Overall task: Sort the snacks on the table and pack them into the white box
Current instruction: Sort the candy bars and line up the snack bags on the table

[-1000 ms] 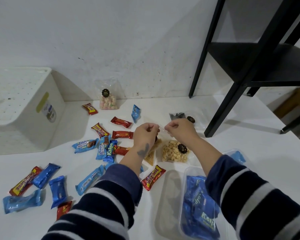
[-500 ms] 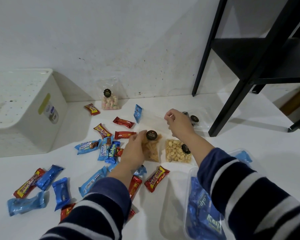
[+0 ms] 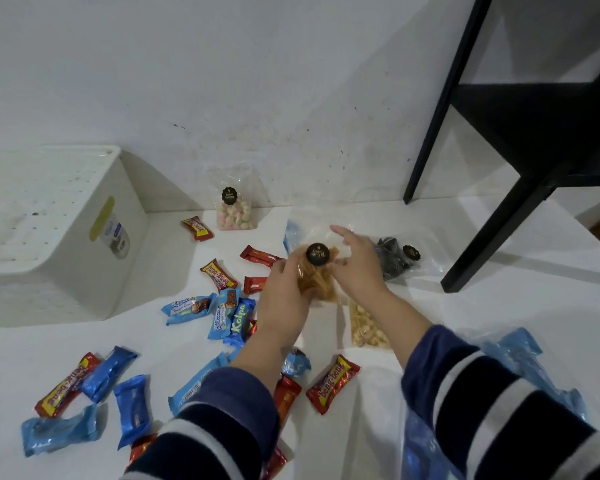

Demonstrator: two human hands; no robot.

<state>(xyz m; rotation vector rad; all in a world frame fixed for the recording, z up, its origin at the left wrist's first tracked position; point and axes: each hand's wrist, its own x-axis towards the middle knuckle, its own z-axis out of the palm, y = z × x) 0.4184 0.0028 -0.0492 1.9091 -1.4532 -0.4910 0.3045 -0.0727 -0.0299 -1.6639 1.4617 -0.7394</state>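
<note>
I am gripping the clear plastic bag of orange fried sticks in my left hand; my right hand is touching it, fingers loosely spread.

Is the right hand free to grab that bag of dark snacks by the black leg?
Probably yes: the dark bag lies open just beyond the right hand, though that hand touches the orange bag.

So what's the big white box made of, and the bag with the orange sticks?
The white box looks like hard matte plastic: smooth moulded walls, rows of small holes. The bag of orange sticks, held in the left hand, seems thin clear glossy plastic film: it crinkles, shines, and you see the snacks through it.
</note>
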